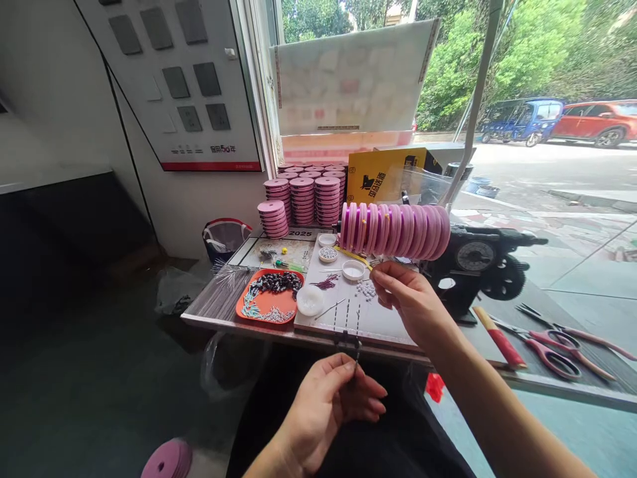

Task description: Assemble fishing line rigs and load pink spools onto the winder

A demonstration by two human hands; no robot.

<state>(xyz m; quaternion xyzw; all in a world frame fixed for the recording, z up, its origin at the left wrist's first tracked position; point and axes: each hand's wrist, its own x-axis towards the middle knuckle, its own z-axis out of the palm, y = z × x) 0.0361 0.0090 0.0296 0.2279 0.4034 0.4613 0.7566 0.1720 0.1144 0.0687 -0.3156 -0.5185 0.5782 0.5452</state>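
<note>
My left hand (328,401) is closed in a pinch low in front of the table edge, on the end of a thin dark beaded strand (357,322). Further up, my right hand (405,292) is closed on a thin yellow stick-like tool (355,257), whose far end points left over the small dishes. Just above that tool is a roller of pink spools (395,231) mounted on a black machine (472,259). White beads (366,290) lie loose on the white board (383,325), beside a shallow white dish (353,269) and a dark purple bundle (327,282).
An orange tray (241,309) of dark, teal and silvery beads sits at the left. Pink spools (302,199) are stacked behind, near a yellow box (383,174). Scissors (552,355), pliers (592,335) and a red-handled tool (502,342) lie at the right.
</note>
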